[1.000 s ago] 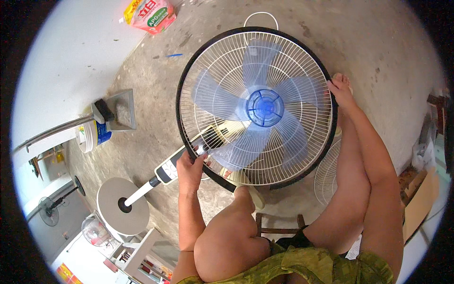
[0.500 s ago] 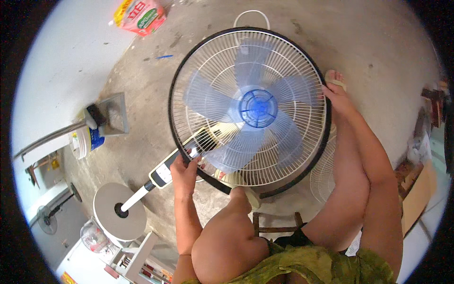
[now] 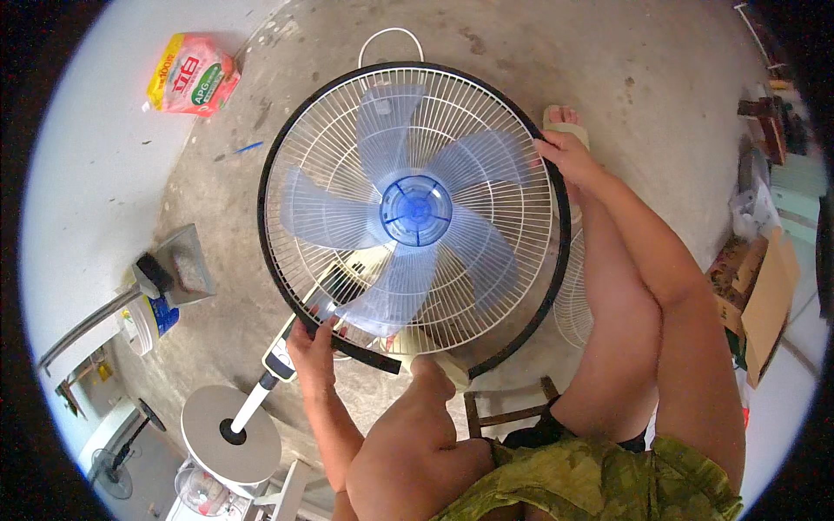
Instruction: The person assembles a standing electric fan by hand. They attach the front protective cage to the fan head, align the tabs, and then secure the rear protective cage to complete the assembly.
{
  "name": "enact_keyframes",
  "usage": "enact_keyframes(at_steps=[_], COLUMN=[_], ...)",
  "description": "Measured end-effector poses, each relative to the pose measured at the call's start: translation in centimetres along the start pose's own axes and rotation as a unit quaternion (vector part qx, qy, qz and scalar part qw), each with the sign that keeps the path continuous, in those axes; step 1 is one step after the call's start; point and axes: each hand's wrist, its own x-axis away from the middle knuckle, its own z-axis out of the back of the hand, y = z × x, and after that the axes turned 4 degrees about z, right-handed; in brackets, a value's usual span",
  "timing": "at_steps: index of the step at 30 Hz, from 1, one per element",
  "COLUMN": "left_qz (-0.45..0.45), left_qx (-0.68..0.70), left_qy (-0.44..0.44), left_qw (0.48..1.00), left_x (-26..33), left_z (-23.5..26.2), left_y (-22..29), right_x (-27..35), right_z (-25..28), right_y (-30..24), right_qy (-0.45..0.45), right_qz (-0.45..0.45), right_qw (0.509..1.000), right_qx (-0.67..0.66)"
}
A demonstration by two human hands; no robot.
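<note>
Between my legs lies a floor fan's head, with a white wire grille (image 3: pixel 321 148) and translucent blue blades (image 3: pixel 326 208) showing through it. A black ring (image 3: pixel 263 208) runs around the grille's rim; its two ends stand apart at the near side. My left hand (image 3: pixel 311 352) is closed on the ring at the lower left, fingers curled over it. At the upper right, my right hand (image 3: pixel 569 158) grips the ring with thumb and fingers. A pole and round white base (image 3: pixel 204 434) stretch out to the lower left. The fingertips beneath the rim are partly hidden.
Another wire grille (image 3: pixel 571 300) lies beside my right leg. At the left are a dustpan (image 3: pixel 193 265) and a white bucket (image 3: pixel 137 328). A pink bag (image 3: pixel 193 76) lies by the wall, and a cardboard box (image 3: pixel 764 304) stands at the right. A low wooden stool (image 3: pixel 512 417) is near me.
The view has shifted, so the fan appears farther left. Both hands stay on the black ring, and the gap between its ends looks wider.
</note>
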Motion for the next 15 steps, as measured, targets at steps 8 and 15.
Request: enact_keyframes(at_steps=[8, 15], left_qz=[0.002, 0.008], left_qx=[-0.008, -0.016], left_qy=[-0.001, -0.007], left_qw=[1.000, 1.000], left_x=[0.0, -0.2], left_z=[0.1, 0.2], left_y=[-0.2, -0.2], right_x=[0.5, 0.2], right_z=[-0.1, 0.6], right_y=[-1.5, 2.2], right_qy=[-0.007, -0.035], right_qz=[-0.004, -0.001], right_qw=[1.000, 0.999], right_qx=[-0.018, 0.018])
